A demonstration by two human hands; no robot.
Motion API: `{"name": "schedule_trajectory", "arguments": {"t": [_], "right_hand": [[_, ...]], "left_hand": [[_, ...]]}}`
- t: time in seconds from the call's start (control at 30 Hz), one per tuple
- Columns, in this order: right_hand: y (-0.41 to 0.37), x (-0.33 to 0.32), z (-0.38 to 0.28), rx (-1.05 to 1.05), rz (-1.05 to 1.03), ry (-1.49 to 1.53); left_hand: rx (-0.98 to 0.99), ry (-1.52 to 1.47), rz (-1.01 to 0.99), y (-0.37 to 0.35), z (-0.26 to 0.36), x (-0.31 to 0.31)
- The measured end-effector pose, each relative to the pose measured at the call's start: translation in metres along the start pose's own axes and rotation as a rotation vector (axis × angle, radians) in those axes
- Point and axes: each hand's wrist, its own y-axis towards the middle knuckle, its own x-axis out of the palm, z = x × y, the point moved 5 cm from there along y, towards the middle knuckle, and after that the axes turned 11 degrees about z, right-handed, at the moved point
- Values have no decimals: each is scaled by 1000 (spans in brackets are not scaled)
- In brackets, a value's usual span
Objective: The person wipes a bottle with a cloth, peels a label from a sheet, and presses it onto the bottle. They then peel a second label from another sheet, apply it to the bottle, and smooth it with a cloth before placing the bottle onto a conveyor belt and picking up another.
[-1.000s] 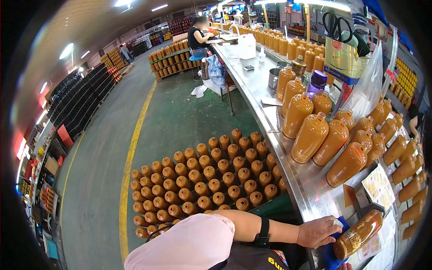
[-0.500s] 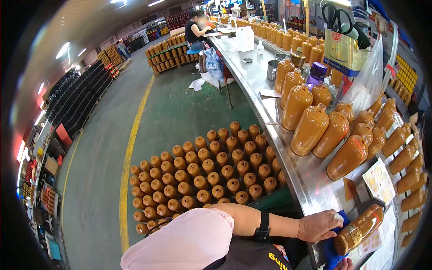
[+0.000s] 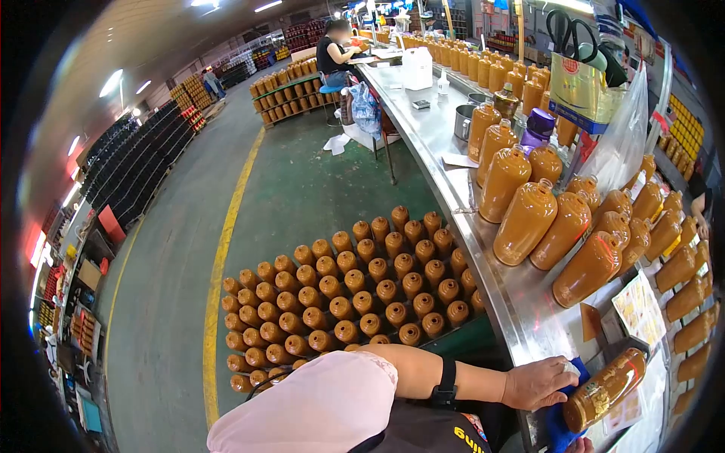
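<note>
My left hand (image 3: pixel 538 383) is closed, with a small white wad (image 3: pixel 572 368) showing at its fingers, over a blue cloth (image 3: pixel 560 429) at the bench edge. Beside it a glossy brown bottle (image 3: pixel 604 390) with gold decoration lies tilted, its upper end against a dark support (image 3: pixel 625 343). Only the fingertips of my right hand (image 3: pixel 580 445) show at the bottom edge, near the lower end of the bottle; the rest is out of frame, so its grip is hidden.
Several brown bottles (image 3: pixel 526 221) stand on the metal bench (image 3: pixel 521 298). A patterned sheet (image 3: pixel 639 311) lies beyond the bottle in front of me. Rows of bottles (image 3: pixel 330 285) fill the floor area to the left. A person (image 3: pixel 332 57) sits farther along the bench.
The whole view has shifted slightly down and to the right. Both hands and the decorated bottle keep nearly the same arrangement.
</note>
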Motion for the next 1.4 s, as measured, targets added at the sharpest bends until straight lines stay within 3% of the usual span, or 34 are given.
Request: {"name": "schedule_trajectory", "arguments": {"t": [1.4], "right_hand": [[5,-7,-4,35,29,18]], "left_hand": [[1,-33,-1,1,-1,-1]]}}
